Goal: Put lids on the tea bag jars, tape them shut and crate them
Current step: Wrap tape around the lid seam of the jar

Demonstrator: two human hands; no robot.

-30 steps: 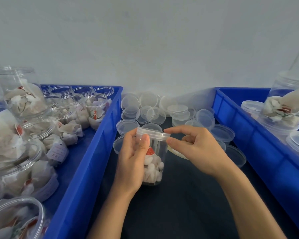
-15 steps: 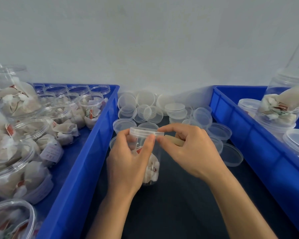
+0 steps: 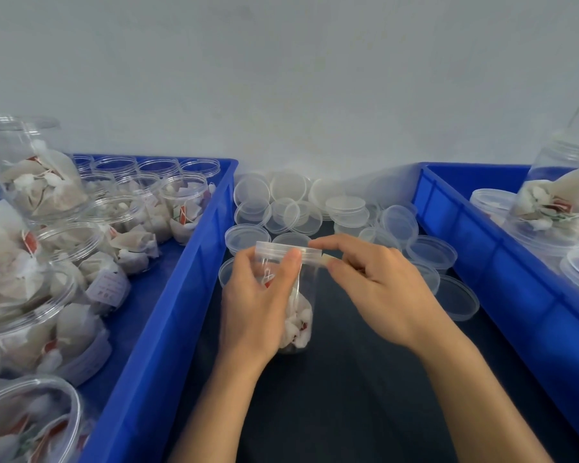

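The right hand [image 3: 378, 289] has drawn slightly right of the tea bag jar [image 3: 296, 305] since 0.5 s ago, pinching a clear tape strip [image 3: 325, 260] at the lid [image 3: 286, 251]. The left hand [image 3: 258, 305] grasps the jar, upright on the dark mat [image 3: 348, 396] right of the left blue crate [image 3: 168, 312].

This looks like a small packing room. Two big blue crates [image 3: 168, 315] [image 3: 502, 262] sit on a dark worktop [image 3: 348, 396] by a bare white wall [image 3: 281, 78]. Many tea bag jars [image 3: 181, 202] fill them, and loose lids [image 3: 288, 185] are piled between.
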